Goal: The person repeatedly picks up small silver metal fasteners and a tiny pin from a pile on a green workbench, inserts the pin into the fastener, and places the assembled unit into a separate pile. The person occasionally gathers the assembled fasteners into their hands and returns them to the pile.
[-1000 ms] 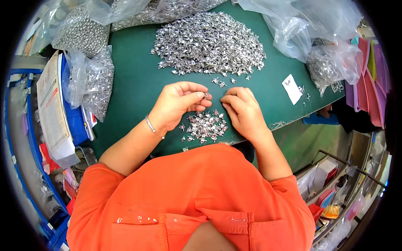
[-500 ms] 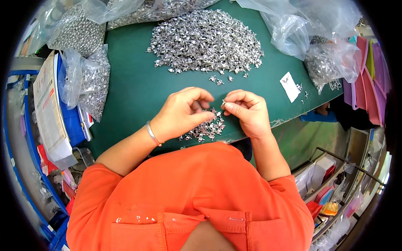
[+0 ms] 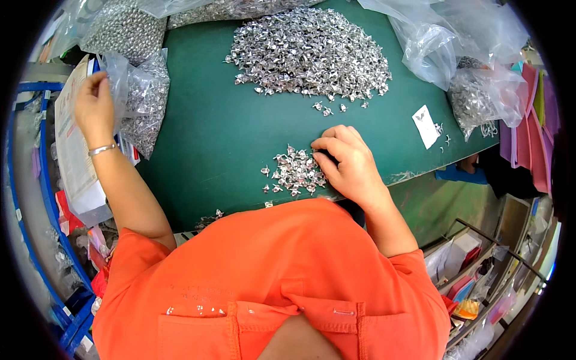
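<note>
My left hand (image 3: 96,111), with a metal bangle at the wrist, is raised at the far left beside a clear plastic bag of small silvery metal parts (image 3: 144,108). Its fingers are curled, and what they hold, if anything, is hidden. My right hand (image 3: 351,159) rests at the right edge of a small pile of metal pieces (image 3: 295,170) near the table's front edge. Its fingers are bent together over the pieces, and their tips are partly hidden. Farther back lies a large heap of similar small metal pieces (image 3: 312,54).
On the green table (image 3: 210,114) a white card (image 3: 425,127) lies at the right, next to another bag of metal parts (image 3: 471,99). A bag of silvery beads (image 3: 126,33) stands at the back left. Papers (image 3: 75,144) lean beyond the left edge; a shelf rack (image 3: 468,270) stands lower right.
My left hand has swung far left from above the small pile to beside the bag. My right hand has lowered slightly left onto the pile's edge. The view has shifted a little.
</note>
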Tool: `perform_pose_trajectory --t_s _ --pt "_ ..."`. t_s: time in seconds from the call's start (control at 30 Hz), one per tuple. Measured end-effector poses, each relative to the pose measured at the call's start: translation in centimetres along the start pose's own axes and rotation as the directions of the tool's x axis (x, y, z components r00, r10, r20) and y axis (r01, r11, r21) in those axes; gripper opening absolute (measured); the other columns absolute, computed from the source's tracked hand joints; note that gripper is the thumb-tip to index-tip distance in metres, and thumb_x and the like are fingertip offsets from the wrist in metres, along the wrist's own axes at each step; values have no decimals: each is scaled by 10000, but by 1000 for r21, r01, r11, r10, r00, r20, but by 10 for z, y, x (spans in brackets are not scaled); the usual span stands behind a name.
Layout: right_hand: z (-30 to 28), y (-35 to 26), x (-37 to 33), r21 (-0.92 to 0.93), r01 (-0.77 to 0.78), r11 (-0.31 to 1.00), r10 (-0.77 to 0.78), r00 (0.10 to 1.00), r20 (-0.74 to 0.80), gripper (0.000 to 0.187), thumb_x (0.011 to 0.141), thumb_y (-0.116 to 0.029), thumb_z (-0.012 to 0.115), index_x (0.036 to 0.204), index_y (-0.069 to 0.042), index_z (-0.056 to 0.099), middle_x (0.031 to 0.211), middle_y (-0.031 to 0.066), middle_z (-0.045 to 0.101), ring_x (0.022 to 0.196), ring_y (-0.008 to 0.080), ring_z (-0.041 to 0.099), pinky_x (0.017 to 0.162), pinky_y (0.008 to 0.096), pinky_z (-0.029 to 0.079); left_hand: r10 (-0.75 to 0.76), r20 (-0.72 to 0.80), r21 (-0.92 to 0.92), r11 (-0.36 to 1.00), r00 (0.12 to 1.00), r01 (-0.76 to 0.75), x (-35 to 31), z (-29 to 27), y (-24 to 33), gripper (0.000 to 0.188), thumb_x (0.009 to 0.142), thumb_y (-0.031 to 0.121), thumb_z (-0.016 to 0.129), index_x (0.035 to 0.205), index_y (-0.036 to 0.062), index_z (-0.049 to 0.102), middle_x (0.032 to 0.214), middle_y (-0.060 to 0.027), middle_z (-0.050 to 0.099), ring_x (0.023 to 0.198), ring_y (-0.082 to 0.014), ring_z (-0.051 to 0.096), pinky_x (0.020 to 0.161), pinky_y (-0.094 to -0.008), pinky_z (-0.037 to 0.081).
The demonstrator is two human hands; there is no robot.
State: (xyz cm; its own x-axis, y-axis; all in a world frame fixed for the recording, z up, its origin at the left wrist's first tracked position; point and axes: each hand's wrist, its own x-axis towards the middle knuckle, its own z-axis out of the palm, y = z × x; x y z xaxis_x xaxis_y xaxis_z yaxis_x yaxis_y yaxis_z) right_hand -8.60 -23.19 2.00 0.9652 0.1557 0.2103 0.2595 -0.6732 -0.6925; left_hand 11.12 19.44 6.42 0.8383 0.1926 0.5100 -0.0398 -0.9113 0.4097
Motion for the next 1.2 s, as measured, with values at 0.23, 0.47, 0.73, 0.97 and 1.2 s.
perform_pose_trajectory --t_s 0.23,0.47,0.73,0.97,1.2 --pt "-4 14 -2 156 158 975 -168 984 54 123 801 -13 733 911 -35 683 901 90 650 839 298 624 767 403 520 29 -48 110 994 998 -24 2 7 -9 230 923 209 674 1099 87 759 972 -91 733 812 -221 676 782 -346 535" --pt "9 25 25 -119 94 988 -120 964 -238 105 807 15 715 898 -29 689 982 100 654 910 313 622 799 407 523 525 137 -555 743 840 -374 -92 43 174 90 863 13 714 947 46 713 929 -67 686 844 -178 662 746 -310 527" --pt "-10 33 14 32 -81 996 86 971 -222 158 818 22 695 967 -30 687 998 133 677 924 335 650 810 408 533 702 324 -734 609 635 -299 -163 99 216 206 825 -16 710 1021 10 655 930 -138 607 856 -355 640 744 -413 535" --pt "14 32 11 -60 185 981 -194 957 -216 216 786 30 728 984 -40 676 921 97 665 872 310 636 775 401 520 666 381 -744 633 641 -215 -163 96 214 163 832 -11 715 982 13 657 886 -125 613 742 -272 663 676 -363 546" --pt "0 33 21 -103 80 991 -108 948 -301 146 813 24 704 949 -28 697 1004 115 670 919 319 637 820 412 524 470 556 -736 661 686 143 -154 74 212 93 844 -13 704 936 0 697 897 -70 680 748 -121 673 680 -258 555"
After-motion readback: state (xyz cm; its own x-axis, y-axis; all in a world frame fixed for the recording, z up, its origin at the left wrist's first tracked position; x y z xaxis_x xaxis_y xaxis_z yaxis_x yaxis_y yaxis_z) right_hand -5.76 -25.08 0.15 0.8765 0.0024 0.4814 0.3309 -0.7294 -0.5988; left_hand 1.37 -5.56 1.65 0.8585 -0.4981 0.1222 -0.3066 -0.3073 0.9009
